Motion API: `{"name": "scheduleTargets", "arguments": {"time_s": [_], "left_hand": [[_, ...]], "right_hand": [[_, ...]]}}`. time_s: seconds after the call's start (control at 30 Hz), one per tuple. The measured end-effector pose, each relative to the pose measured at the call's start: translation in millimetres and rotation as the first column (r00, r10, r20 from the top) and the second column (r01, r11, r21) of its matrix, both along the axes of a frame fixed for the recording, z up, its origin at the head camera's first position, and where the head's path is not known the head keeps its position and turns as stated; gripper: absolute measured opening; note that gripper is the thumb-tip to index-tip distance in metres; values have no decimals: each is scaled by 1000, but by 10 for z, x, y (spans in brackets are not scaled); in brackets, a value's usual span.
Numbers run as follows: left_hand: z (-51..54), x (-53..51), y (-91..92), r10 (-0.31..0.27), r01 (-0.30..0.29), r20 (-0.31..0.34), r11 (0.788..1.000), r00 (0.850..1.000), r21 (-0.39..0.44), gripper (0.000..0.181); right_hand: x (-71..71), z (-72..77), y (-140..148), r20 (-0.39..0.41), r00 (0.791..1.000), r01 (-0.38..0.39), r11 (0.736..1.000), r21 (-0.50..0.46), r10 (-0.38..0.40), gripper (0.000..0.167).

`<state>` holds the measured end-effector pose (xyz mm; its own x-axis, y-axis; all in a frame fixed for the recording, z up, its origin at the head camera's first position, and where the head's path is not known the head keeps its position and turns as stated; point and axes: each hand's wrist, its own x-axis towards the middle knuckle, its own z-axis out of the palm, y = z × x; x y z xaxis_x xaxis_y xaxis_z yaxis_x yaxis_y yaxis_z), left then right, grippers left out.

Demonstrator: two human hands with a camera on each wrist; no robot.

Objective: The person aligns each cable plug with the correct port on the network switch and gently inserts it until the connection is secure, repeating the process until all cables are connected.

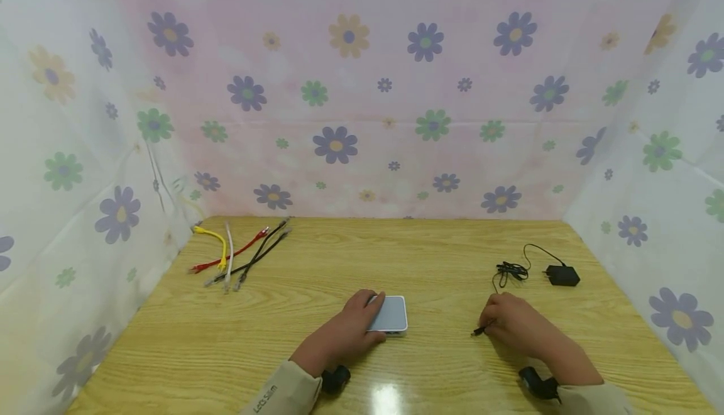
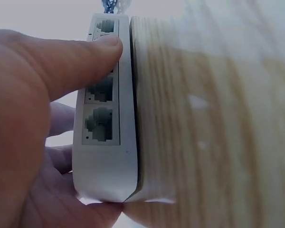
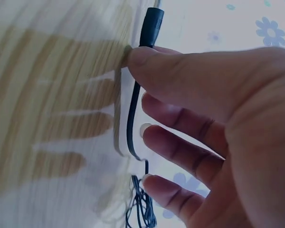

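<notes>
A small white-and-grey network switch (image 1: 390,314) lies flat on the wooden table, and my left hand (image 1: 353,327) grips it from the left. In the left wrist view, the thumb rests across the row of ports on the side of the switch (image 2: 104,171). My right hand (image 1: 511,324) pinches the black barrel plug (image 3: 152,26) of a power cord between thumb and forefinger, just above the table to the right of the switch. From there the thin cord runs back to a loose coil (image 1: 511,271) and on to a black power adapter (image 1: 562,275).
At the back left lie several short network cables: a yellow one (image 1: 213,234), a white one (image 1: 229,251), a red one (image 1: 243,249) and black ones (image 1: 262,258). Flower-printed cloth (image 1: 362,170) walls in the table (image 1: 339,245) at the back and both sides.
</notes>
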<state>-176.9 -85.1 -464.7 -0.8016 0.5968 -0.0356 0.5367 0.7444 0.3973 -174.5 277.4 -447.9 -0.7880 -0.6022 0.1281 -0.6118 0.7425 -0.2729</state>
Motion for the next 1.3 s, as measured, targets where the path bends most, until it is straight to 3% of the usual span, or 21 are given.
{"name": "scheduleTargets", "arguments": {"time_s": [0.17, 0.3, 0.47, 0.63, 1.07, 1.3], "left_hand": [[-3, -9, -8, -10, 10, 6, 1000, 1000, 27, 72], [2, -5, -11, -8, 6, 34, 998, 999, 55, 71], [4, 3, -11, -5, 0, 56, 996, 998, 90, 71], [-10, -3, -13, 0, -9, 80, 992, 997, 124, 72], [-85, 1, -60, 9, -33, 114, 978, 993, 205, 71], [-150, -41, -84, 36, -87, 178, 954, 983, 288, 73]], "right_hand": [[-81, -31, -101, 3, 1000, 30, 1000, 6, -30, 12], [-143, -42, -177, 72, 995, 68, 998, -14, -67, 10], [-230, -69, -261, 164, 979, 133, 990, -54, -122, 9], [-293, -111, -324, 198, 962, 210, 974, -91, -189, 10], [-308, -199, -441, 106, 973, 218, 967, -136, -204, 8], [-298, -217, -509, 94, 981, 187, 965, -186, -172, 8]]}}
